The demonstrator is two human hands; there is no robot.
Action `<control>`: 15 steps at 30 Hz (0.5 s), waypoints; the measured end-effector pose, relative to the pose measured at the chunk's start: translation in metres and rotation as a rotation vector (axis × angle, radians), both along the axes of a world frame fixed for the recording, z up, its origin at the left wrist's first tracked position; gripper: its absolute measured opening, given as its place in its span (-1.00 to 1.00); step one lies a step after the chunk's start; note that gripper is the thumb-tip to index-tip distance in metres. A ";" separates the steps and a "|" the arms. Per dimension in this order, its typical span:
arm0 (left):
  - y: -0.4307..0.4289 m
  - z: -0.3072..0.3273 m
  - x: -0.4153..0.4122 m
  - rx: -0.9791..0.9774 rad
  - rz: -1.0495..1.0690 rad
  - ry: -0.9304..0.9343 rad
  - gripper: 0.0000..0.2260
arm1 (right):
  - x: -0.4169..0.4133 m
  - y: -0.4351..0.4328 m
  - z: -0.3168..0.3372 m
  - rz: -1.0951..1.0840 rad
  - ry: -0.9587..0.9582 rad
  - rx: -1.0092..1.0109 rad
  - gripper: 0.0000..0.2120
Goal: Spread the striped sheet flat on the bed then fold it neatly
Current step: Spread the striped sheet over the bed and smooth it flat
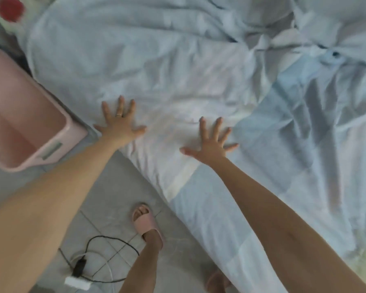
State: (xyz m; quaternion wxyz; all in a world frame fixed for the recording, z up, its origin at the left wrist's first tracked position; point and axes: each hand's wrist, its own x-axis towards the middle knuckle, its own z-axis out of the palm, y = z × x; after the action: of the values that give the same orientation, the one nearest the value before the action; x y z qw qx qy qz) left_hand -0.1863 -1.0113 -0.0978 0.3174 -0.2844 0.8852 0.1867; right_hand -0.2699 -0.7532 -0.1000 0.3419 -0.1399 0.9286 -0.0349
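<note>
Left hand point(119, 125), right hand point(211, 144) — flat near sheet point(178, 81) edge.

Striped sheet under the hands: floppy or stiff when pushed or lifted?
Likely floppy: the pale striped cloth sheet lies in soft creases and hangs limp at its near edge. Probably light: its folds look thin. Pushed, it would likely bunch rather than slide; the left hand and right hand press it flat, fingers spread.

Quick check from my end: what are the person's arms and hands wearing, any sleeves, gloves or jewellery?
The left forearm and right forearm are bare to the frame edge: no sleeves, watch or gloves in view. The left hand wears a thin pale ring on one finger; the right hand shows none, though the picture is blurred.
</note>
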 end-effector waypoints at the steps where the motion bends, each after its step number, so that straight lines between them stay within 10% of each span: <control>1: -0.020 -0.002 -0.004 0.002 0.008 -0.007 -0.09 | -0.012 -0.018 0.001 -0.025 -0.007 -0.006 0.09; 15: -0.221 0.008 -0.092 0.060 0.293 0.025 0.31 | -0.120 -0.213 0.001 0.032 0.039 0.121 0.22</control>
State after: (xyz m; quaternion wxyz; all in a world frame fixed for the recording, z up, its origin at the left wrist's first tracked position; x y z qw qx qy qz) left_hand -0.2780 -1.2321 -0.0896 0.2841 -0.3987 0.8320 0.2609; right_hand -0.3899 -0.9666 -0.0990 0.3320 -0.1342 0.9332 0.0295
